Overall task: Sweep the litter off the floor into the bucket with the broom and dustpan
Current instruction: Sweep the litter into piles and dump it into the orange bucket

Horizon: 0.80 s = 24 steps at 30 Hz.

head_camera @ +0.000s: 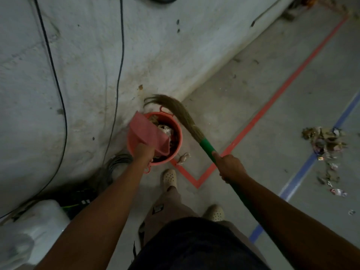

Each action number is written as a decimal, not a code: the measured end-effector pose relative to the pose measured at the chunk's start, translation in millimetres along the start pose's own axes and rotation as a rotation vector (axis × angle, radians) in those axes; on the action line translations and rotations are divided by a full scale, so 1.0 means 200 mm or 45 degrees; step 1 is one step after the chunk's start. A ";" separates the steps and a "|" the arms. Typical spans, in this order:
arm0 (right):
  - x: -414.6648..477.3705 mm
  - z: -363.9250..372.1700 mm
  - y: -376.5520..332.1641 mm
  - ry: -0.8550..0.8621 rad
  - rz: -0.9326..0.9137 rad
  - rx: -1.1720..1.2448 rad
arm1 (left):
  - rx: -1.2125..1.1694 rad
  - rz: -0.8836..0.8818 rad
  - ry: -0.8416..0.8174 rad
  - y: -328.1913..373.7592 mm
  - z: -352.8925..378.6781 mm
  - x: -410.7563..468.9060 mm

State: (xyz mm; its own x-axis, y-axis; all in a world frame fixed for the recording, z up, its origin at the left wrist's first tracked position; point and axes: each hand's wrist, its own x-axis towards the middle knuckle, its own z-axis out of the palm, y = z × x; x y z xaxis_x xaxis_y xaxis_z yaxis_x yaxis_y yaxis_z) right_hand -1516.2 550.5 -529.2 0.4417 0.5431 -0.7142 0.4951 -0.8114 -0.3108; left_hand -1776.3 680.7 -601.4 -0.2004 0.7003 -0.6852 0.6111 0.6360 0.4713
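1. Centre of frame: grips the pink dustpan (148, 133) by its handle with the left hand (143, 152), tipped over the orange bucket (130, 146) (scraps inside).
2. Right of centre: clasps the broom (191, 126) by its green handle in the right hand (230, 166), bristles curving past the bucket's far rim.
3. Right edge: leaves a litter pile (323, 141) on the floor, well apart from the bucket.

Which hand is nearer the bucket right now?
Left. The left hand holds the dustpan over the near rim of the bucket; the right hand grips the broom off to its right.
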 end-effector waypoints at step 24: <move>0.73 1.30 1.23 -0.378 0.324 0.151 | 0.645 0.005 -0.146 -1.33 1.31 0.09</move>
State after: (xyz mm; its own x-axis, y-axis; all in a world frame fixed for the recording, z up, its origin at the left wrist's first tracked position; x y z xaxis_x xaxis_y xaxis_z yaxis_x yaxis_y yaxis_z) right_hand -1524.2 374.2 -872.9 0.2955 0.2498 -0.9221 0.3002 -0.9406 -0.1586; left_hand -1742.5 439.6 -885.2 -0.1293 0.6442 -0.7538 0.9114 0.3767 0.1657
